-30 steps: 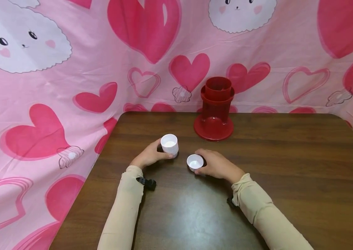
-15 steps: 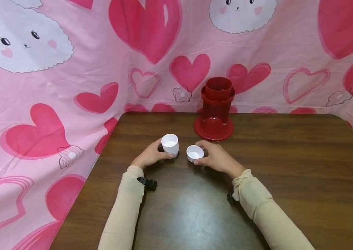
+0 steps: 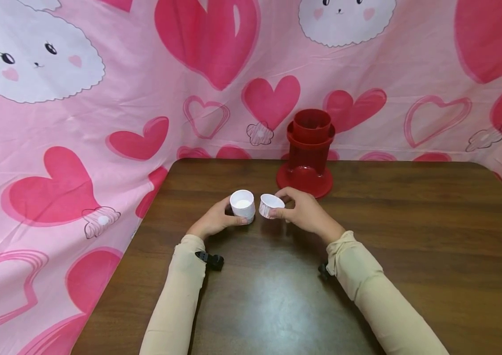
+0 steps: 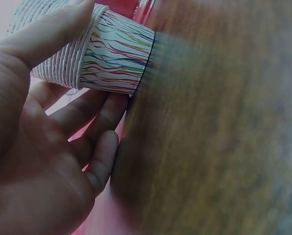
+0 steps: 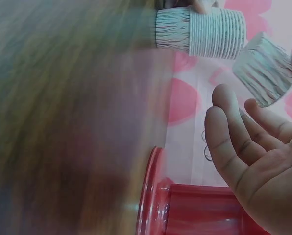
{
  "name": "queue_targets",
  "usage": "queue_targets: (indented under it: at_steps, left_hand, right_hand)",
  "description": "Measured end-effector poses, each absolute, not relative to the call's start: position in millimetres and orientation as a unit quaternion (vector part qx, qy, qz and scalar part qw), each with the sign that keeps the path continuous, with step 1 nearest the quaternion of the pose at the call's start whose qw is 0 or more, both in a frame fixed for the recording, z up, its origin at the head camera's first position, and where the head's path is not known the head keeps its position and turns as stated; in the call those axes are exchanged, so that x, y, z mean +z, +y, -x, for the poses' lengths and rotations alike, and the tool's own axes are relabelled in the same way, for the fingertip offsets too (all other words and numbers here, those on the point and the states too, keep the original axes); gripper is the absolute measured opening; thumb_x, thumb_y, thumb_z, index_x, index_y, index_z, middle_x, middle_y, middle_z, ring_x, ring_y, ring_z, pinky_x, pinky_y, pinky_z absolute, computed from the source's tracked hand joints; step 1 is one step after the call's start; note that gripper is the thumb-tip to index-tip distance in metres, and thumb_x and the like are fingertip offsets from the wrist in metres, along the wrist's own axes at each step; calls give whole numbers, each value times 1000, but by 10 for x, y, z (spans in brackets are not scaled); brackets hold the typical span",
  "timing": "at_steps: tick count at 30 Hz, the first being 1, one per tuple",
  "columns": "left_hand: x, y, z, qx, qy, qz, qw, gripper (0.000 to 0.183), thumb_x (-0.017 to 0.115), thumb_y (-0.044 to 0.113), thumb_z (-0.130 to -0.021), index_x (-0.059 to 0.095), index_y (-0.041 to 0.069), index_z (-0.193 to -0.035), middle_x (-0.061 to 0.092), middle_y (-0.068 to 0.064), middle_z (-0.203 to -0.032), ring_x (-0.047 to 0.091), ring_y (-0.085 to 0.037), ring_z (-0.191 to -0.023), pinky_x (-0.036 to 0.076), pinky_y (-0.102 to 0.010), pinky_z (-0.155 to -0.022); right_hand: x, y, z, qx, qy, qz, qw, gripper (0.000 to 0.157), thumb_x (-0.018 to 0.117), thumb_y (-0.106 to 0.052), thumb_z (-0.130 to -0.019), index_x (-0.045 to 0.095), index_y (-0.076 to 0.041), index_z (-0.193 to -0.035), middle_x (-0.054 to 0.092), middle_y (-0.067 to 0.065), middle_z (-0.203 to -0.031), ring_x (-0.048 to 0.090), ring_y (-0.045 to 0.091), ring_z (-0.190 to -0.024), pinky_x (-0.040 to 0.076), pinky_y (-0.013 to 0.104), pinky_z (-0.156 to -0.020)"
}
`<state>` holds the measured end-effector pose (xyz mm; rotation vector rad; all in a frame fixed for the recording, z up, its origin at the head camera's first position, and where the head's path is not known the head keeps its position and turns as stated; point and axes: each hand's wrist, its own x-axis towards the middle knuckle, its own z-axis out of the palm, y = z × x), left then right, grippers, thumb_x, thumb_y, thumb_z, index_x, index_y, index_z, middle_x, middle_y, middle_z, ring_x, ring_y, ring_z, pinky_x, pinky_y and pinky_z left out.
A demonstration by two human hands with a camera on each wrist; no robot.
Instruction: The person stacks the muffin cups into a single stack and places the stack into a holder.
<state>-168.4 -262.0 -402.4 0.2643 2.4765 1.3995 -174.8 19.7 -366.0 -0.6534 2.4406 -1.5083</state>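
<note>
In the head view my left hand [image 3: 215, 219] grips a stack of nested paper cups [image 3: 243, 207] standing on the table, thumb across the near side. The left wrist view shows coloured wavy lines on the lowest cup [image 4: 117, 54], with several ribbed rims stacked above it. My right hand [image 3: 306, 211] pinches a single paper cup [image 3: 270, 206] between thumb and fingers, raised off the table and tilted toward the stack. From the right wrist, that cup [image 5: 264, 71] appears close beside the top of the stack [image 5: 217, 33].
A red cylindrical holder [image 3: 307, 153] on a round base stands at the back of the brown wooden table [image 3: 411, 236], beyond my right hand. Behind the table hangs a pink cloth [image 3: 144, 74] with hearts.
My right hand has lifted the single paper cup and carried it forward and left, tilting it toward the stack. My left hand stays almost still around the stack.
</note>
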Motion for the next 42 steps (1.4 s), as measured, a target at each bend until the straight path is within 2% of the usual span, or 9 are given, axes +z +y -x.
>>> queue_targets:
  at_steps: [3, 6, 12, 16, 29, 35, 37, 42]
  left_hand:
    - [-4028, -2622, 1682, 482, 860, -90, 141, 80, 86, 26, -83, 45, 10, -149, 57, -13, -137, 50, -31, -127, 35, -53, -109]
    - [-4024, -2621, 1678, 479, 862, -88, 142, 79, 86, 28, -82, 46, 11, -148, 58, -11, -136, 51, -29, -126, 36, -52, -108]
    - [-4013, -2623, 1674, 479, 861, -89, 143, 78, 86, 30, -82, 46, 12, -148, 58, -10, -136, 51, -28, -126, 36, -52, -108]
    - [-4016, -2629, 1679, 478, 862, -89, 143, 79, 86, 30, -82, 46, 14, -148, 57, -7, -136, 51, -27, -127, 36, -51, -109]
    - [-4034, -2635, 1688, 489, 855, -96, 140, 77, 86, 29, -82, 48, 15, -147, 58, -5, -135, 51, -26, -124, 37, -50, -108]
    - [-4044, -2638, 1694, 498, 850, -94, 141, 76, 86, 26, -82, 48, 13, -146, 58, -7, -135, 52, -26, -124, 36, -49, -108]
    - [-4040, -2638, 1693, 499, 849, -94, 144, 76, 86, 26, -83, 48, 13, -147, 58, -7, -135, 52, -27, -124, 36, -50, -108]
    - [-4036, -2639, 1686, 499, 849, -96, 145, 75, 86, 25, -83, 48, 13, -146, 58, -8, -134, 53, -27, -122, 38, -49, -107]
  right_hand:
    - [-3625, 181, 1755, -513, 825, 219, 94, 39, 84, -27, -85, 64, -10, -114, 67, 9, -98, 66, 33, -69, 55, 38, -63]
    - [-3601, 162, 1766, -506, 830, 218, 86, 41, 82, -30, -87, 63, -12, -118, 67, 8, -99, 66, 31, -71, 55, 40, -66]
    - [-3566, 104, 1795, -488, 841, 225, 58, 53, 84, -32, -83, 61, -15, -127, 66, 4, -113, 59, 22, -101, 49, 43, -91]
    - [-3531, 47, 1804, -505, 831, 227, 58, 56, 84, -32, -83, 60, -14, -130, 66, 4, -117, 59, 24, -105, 47, 45, -95]
    - [-3521, -165, 1862, -517, 820, 240, 56, 54, 81, -23, -86, 60, -7, -133, 67, 8, -115, 62, 23, -97, 52, 38, -83]
    - [-3530, -252, 1876, -537, 807, 227, 93, 53, 79, -20, -88, 57, -9, -135, 66, 10, -103, 65, 25, -74, 56, 36, -65]
    - [-3528, -285, 1879, -545, 801, 227, 103, 52, 79, -18, -89, 57, -8, -136, 65, 10, -99, 65, 26, -68, 55, 35, -60]
    - [-3501, -365, 1875, -556, 791, 227, 118, 53, 78, -14, -90, 56, -6, -137, 66, 11, -92, 66, 37, -72, 54, 32, -60]
